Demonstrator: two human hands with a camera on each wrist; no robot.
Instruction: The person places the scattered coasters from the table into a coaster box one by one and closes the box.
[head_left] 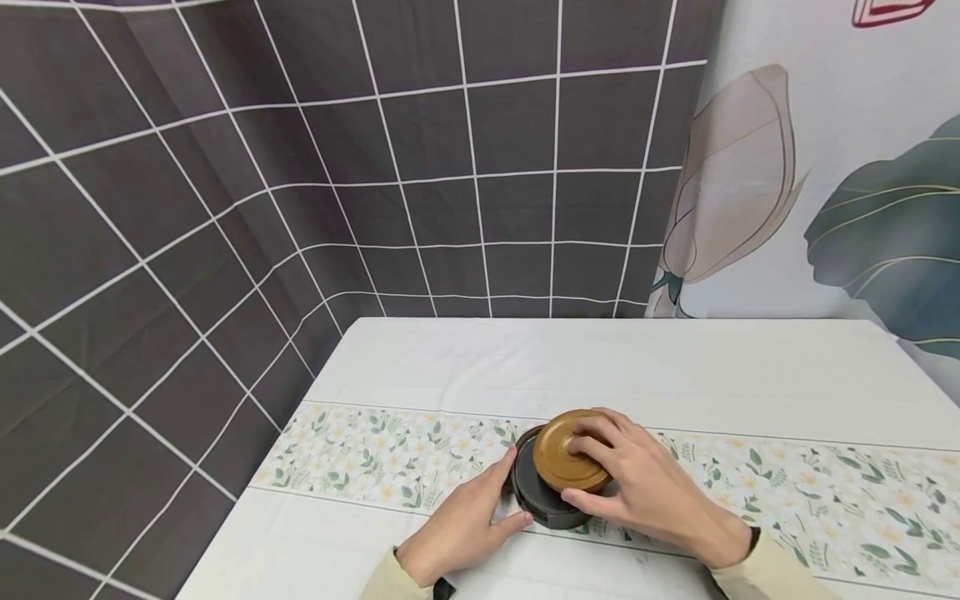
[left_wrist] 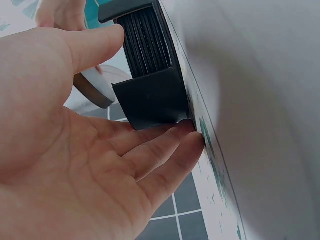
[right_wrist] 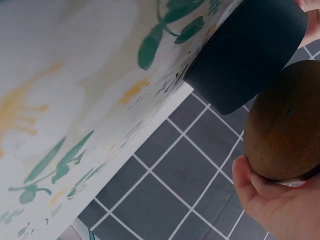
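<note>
A round black coaster holder stands on the floral band of the table. Its cut-out side shows a stack of thin black coasters in the left wrist view. My left hand holds the holder from the left, thumb toward the front and fingers along the far side. Over the holder's right part, my right hand grips a round brown wooden coaster by its edge, tilted, with fingertips on its upper face. The coaster's plain underside shows in the right wrist view, close beside the holder's dark wall.
The white table carries a floral printed band across its middle. Dark cloth with a white grid hangs behind and to the left. A pale curtain with large printed leaves hangs at the right.
</note>
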